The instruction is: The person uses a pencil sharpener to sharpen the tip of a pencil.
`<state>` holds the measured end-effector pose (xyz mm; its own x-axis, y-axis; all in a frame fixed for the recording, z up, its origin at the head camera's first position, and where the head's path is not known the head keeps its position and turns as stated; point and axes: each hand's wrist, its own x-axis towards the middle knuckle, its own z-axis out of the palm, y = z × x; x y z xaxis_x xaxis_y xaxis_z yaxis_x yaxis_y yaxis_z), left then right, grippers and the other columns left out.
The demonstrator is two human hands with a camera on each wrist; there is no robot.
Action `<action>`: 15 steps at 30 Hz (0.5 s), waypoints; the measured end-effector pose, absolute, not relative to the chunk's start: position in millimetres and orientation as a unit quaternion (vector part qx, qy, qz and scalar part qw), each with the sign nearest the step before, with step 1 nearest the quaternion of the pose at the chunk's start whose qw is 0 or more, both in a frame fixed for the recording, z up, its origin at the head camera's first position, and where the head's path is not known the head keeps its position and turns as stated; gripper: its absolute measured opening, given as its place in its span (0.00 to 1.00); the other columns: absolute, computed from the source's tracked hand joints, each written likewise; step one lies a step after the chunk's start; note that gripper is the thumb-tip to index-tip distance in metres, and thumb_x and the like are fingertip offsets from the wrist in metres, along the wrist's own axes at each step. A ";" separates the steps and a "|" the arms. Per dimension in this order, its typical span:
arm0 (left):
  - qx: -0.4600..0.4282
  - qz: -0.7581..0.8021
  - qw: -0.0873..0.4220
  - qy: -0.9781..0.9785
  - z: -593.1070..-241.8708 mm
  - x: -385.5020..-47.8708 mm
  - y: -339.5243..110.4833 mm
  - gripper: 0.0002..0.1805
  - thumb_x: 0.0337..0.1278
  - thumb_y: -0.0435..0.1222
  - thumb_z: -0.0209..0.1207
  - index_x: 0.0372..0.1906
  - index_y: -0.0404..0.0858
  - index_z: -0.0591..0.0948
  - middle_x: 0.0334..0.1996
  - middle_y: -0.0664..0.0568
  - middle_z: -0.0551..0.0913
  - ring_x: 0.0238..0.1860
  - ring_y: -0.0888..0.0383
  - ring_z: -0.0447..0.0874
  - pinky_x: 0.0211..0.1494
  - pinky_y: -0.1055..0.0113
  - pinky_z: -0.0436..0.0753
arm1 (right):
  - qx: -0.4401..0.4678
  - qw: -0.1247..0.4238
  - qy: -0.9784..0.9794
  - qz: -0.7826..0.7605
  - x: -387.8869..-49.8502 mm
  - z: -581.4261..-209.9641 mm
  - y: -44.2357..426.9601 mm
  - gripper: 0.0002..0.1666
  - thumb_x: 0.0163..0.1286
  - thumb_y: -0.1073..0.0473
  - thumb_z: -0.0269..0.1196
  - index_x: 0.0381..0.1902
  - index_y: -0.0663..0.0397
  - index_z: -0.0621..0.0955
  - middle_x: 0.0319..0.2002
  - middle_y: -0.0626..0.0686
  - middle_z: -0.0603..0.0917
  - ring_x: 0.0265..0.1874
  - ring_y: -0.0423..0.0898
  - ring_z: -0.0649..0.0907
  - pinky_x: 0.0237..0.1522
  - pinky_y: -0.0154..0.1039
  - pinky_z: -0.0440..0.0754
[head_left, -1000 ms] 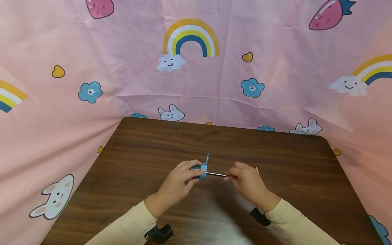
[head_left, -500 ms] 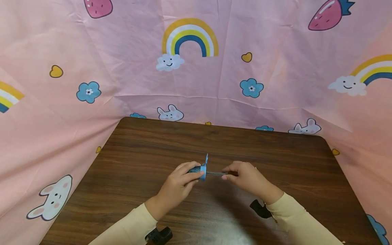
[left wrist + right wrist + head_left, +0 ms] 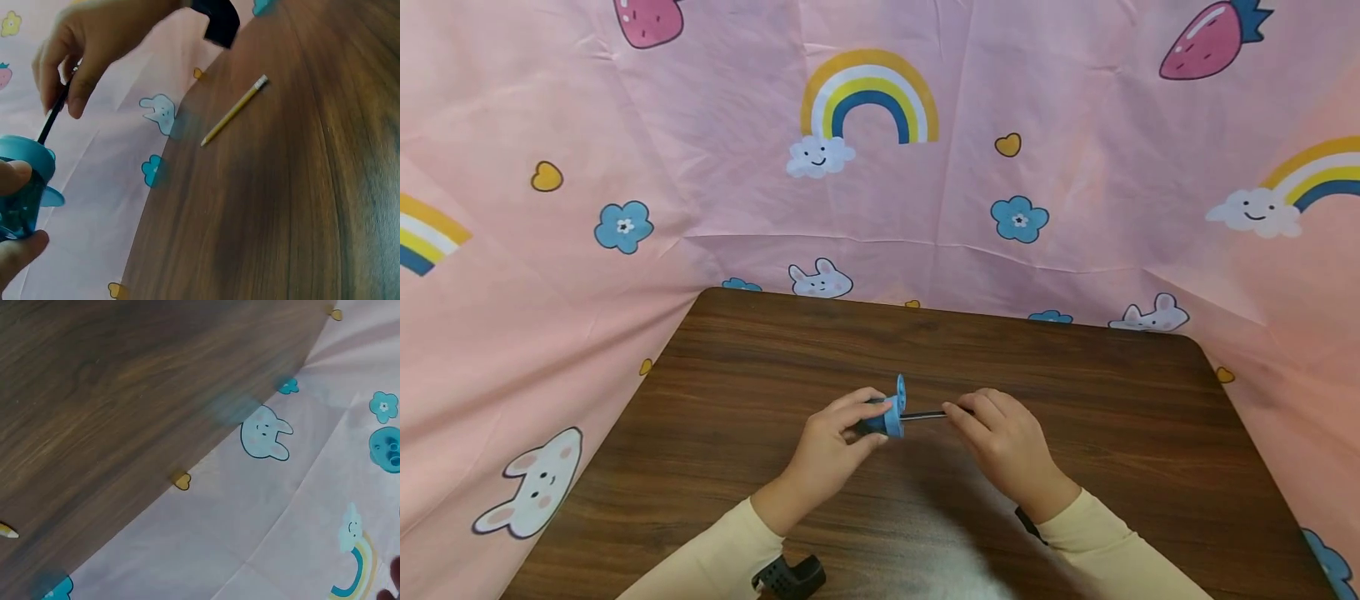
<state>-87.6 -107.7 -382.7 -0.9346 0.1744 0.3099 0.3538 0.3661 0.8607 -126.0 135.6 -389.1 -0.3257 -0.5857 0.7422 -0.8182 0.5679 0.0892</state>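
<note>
A pencil sharpener, with a blue top and a see-through dark blue body, lies sideways in my left hand. The thumb and fingers grip it from both sides, and its round flip lid stands up. From the sharpener's top sticks a dark pencil, its front end hidden inside. My right hand pinches the pencil's other end. In the left wrist view the same dark pencil slants into the sharpener. The right wrist view catches only a fingertip and the blue lid.
A yellow pencil with a white end lies on the dark wooden table. Its tip shows in the right wrist view. A pink patterned cloth hangs behind and beside the table.
My right hand has rolled around the pencil, its wrist turning with it. The sharpener has tilted slightly in my left hand, so its lid shows more of its round face.
</note>
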 end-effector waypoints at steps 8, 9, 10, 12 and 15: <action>-0.230 -0.453 0.131 -0.851 -390.1 -87.9 -105.6 0.21 0.46 0.23 0.68 0.50 0.35 0.85 0.54 0.48 0.80 0.51 0.52 0.80 0.43 0.68 0.84 | 0.389 0.318 -0.840 0.205 -120.4 -386.4 130.0 0.05 0.53 0.68 0.72 0.23 0.56 0.85 0.21 0.47 0.72 0.20 0.40 0.70 0.16 0.29 0.69; -0.252 -0.431 0.153 -0.853 -392.7 -88.3 -106.0 0.21 0.45 0.22 0.69 0.49 0.35 0.86 0.53 0.47 0.80 0.52 0.51 0.80 0.44 0.66 0.84 | 0.378 0.288 -0.852 0.219 -119.8 -384.7 129.6 0.08 0.47 0.68 0.75 0.22 0.55 0.85 0.21 0.46 0.72 0.19 0.40 0.71 0.17 0.28 0.69; -0.273 -0.414 0.174 -0.851 -395.3 -88.7 -106.5 0.21 0.44 0.22 0.69 0.48 0.35 0.86 0.53 0.47 0.81 0.52 0.50 0.79 0.45 0.65 0.84 | 0.367 0.251 -0.865 0.233 -119.3 -382.6 129.7 0.08 0.45 0.68 0.76 0.22 0.54 0.86 0.20 0.45 0.72 0.19 0.39 0.72 0.17 0.27 0.70; -0.315 -0.383 0.215 -0.841 -400.9 -89.9 -107.7 0.21 0.41 0.22 0.70 0.46 0.34 0.86 0.51 0.45 0.81 0.52 0.49 0.79 0.48 0.63 0.84 | 0.342 0.151 -0.887 0.271 -119.8 -377.4 131.4 0.08 0.46 0.67 0.76 0.25 0.53 0.88 0.21 0.43 0.75 0.20 0.37 0.75 0.19 0.27 0.72; -0.368 -0.353 0.261 -0.820 -406.9 -91.7 -109.4 0.21 0.38 0.21 0.71 0.44 0.34 0.87 0.49 0.44 0.81 0.50 0.48 0.79 0.50 0.64 0.83 | 0.297 -0.026 -0.895 0.331 -126.0 -370.5 136.0 0.02 0.55 0.63 0.72 0.27 0.53 0.88 0.25 0.42 0.80 0.22 0.34 0.77 0.21 0.28 0.74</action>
